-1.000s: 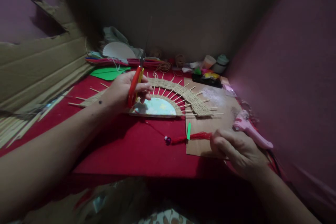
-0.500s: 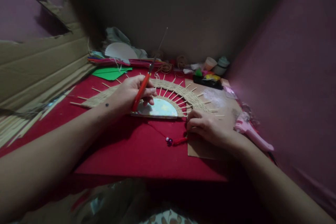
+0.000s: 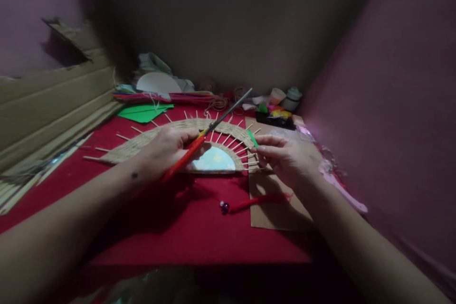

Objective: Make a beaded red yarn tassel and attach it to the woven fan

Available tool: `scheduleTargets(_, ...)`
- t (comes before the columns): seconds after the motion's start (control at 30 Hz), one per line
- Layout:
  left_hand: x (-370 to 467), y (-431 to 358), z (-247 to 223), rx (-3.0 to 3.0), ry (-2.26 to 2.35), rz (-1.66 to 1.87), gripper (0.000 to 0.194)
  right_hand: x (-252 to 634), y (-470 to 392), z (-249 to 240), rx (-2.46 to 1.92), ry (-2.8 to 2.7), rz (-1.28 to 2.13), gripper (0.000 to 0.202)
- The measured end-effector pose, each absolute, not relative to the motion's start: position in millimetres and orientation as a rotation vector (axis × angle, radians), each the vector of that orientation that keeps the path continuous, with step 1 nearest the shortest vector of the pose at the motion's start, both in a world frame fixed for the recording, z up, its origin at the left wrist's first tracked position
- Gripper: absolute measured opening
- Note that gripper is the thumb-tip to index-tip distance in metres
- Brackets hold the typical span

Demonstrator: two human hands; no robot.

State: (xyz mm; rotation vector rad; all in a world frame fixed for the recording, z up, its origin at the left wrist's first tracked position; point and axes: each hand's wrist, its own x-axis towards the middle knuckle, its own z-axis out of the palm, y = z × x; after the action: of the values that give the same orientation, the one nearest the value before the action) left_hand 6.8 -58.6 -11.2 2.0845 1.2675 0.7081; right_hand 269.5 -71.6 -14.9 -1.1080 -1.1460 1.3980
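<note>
Left hand (image 3: pixel 171 149): curled closed about the red handle of the scissors (image 3: pixel 188 154); whether fingers are passed through the loops cannot be told.
Blades: pointed up and to the right, over the woven fan (image 3: pixel 233 127); seemingly together.
Right hand (image 3: pixel 287 156): thumb and fingertips brought together; the lower end of the green strip (image 3: pixel 252 137) is pinched between them.
Strip: held above the fan's right side, just beside the stick ends, apart from the blades.
Fan: laid on the red cloth (image 3: pixel 199 240), its right end over the brown board (image 3: pixel 259 218).
Red tassel (image 3: pixel 261 200): laid nearer the front, across cloth and board, held by neither hand.
Handling, judged: strip best gripped lightly near its end, so it is not creased; scissor tips best angled away from right fingertips, weave and sticks.
</note>
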Motion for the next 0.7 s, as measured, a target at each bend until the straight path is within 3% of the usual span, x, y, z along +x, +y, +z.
scheduleTargets(0.13,1.5,-66.0,-7.0,2.562,1.434,0.447,0.021,261.0,-62.9,-13.5,-1.038,-0.962,1.347,0.030)
scheduleTargets(0.33,-3.7,-65.9,-9.4,2.600,1.558,0.143,0.027,254.9,-56.7,-17.6,-0.921,-0.947,1.353,0.025)
scheduleTargets(0.7,3.1,-70.1,-5.9,2.511,1.529,0.082,0.030,243.4,-55.9,-26.2,-0.901,-0.911,1.448,0.030)
